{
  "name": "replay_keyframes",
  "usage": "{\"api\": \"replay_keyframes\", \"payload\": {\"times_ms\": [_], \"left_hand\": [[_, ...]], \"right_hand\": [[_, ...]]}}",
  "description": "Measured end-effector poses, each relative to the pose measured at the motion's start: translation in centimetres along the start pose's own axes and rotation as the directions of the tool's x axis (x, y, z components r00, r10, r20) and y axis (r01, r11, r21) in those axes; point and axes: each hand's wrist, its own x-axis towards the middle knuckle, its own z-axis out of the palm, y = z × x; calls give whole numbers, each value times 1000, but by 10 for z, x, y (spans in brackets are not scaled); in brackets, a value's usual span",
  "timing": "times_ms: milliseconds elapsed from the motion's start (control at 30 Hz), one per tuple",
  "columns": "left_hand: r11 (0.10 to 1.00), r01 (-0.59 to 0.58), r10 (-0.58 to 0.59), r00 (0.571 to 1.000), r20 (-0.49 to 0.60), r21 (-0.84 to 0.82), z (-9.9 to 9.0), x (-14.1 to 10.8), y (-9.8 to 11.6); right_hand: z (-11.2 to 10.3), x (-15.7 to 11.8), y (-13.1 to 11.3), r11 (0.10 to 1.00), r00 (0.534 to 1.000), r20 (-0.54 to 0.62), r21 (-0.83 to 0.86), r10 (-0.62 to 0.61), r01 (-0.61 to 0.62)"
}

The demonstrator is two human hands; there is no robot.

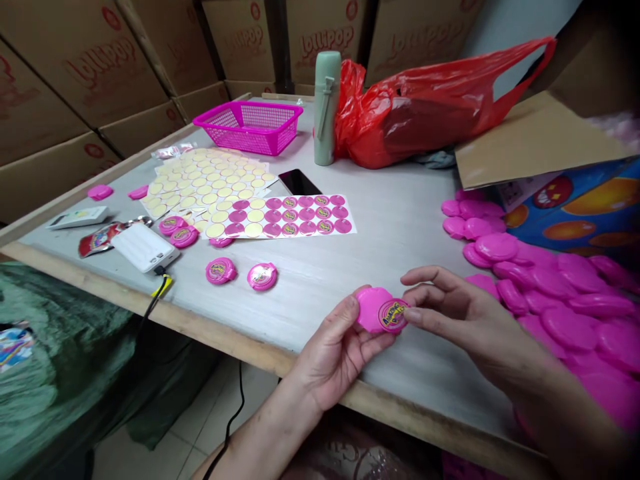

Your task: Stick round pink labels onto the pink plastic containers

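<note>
My left hand [335, 353] holds a round pink plastic case [373, 310] on its fingers, with the thumb across the case. My right hand [465, 320] comes in from the right, its fingertips pressing the printed label [393, 315] at the case's edge. Loose pink cases lie heaped [565, 300] just beyond my right hand. Farther left, a sheet of round pink labels [290, 217] overlaps a sheet of cream circles [205, 180]. Two labelled cases [221, 271] [262, 276] rest on the grey table [320, 280].
A magenta plastic basket [247, 127], a green flask [327, 107], a red plastic bag [400, 113] and a smartphone [299, 181] stand at the table's back. A white power bank [144, 245] has a cable running over the wooden front edge [200, 313]. Cardboard boxes [100, 67] are stacked behind.
</note>
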Motion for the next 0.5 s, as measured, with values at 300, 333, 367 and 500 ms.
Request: {"api": "replay_keyframes", "payload": {"times_ms": [300, 333, 367, 500], "left_hand": [[997, 27, -29, 999, 42, 68, -4, 2, -2], [997, 29, -32, 999, 39, 73, -4, 2, -2], [997, 30, -33, 999, 36, 76, -4, 2, -3], [996, 24, -28, 999, 40, 91, -5, 3, -3]], "right_hand": [[7, 4, -1, 998, 1000, -20, -58, 15, -16], [7, 4, -1, 997, 1000, -25, -71, 12, -13], [7, 4, -1, 997, 1000, -28, -81, 7, -10], [8, 3, 1, 991, 998, -58, -129, -33, 25]]}}
